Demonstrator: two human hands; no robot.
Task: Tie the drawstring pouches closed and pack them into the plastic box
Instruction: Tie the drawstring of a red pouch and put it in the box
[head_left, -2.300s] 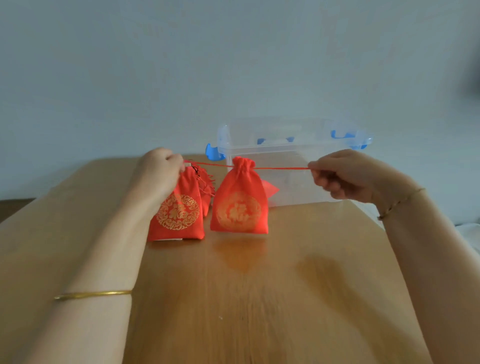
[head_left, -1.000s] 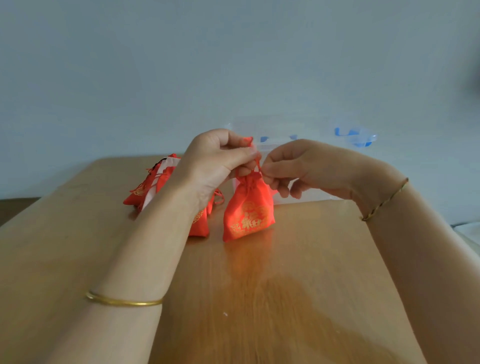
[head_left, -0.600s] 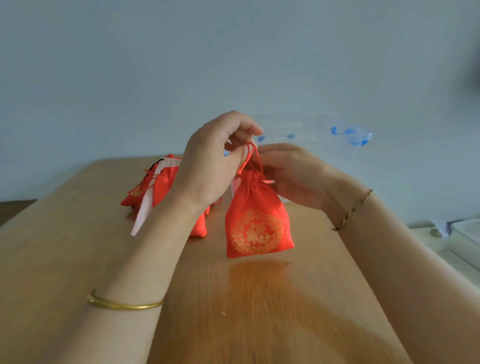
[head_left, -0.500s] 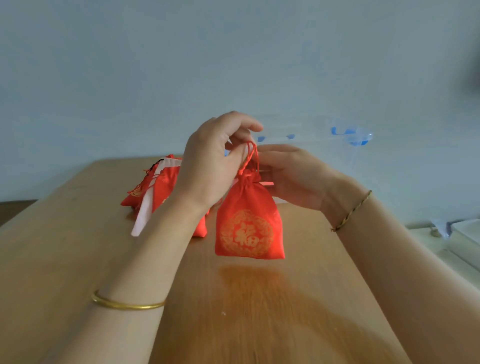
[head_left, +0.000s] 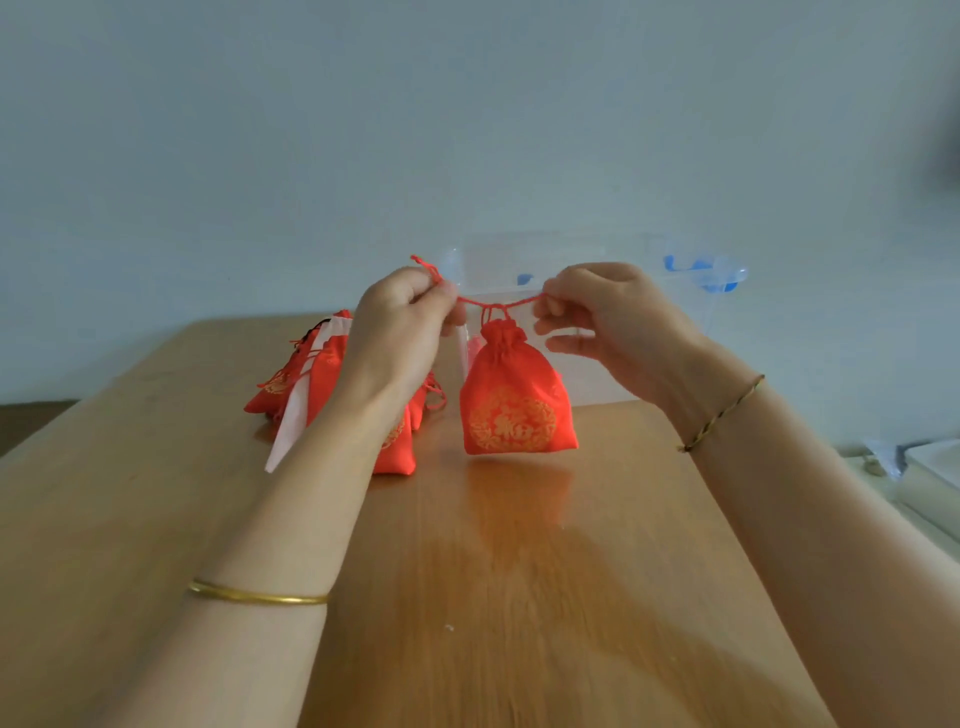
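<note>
The left hand (head_left: 410, 322) pinches one end of the red drawstring (head_left: 498, 302) between thumb and finger, and the right hand (head_left: 613, 322) pinches the other end, with its lower fingers loosely spread. The cord runs between them, and the pouch (head_left: 517, 400) hangs from its middle with the mouth gathered shut, over the table (head_left: 493, 597) and in front of the plastic box (head_left: 597, 260). In my judgement the knot is being pulled tight. Several things could go wrong from here. If one pinch slips on the thin cord, the pouch will drop and the knot will stay loose. If the pull is uneven, the knot may lock away from the neck, so the mouth can open again in the box. A swinging pouch could also knock the pile of pouches (head_left: 322, 374) behind the left wrist. As for the count: one pouch is in the hands, one clear box with blue clips (head_left: 696, 265) stands behind, and the pile holds at least three pouches, but the arm hides part of it, so I cannot give the exact number. A pale strip (head_left: 291, 421) also lies across the pile.
</note>
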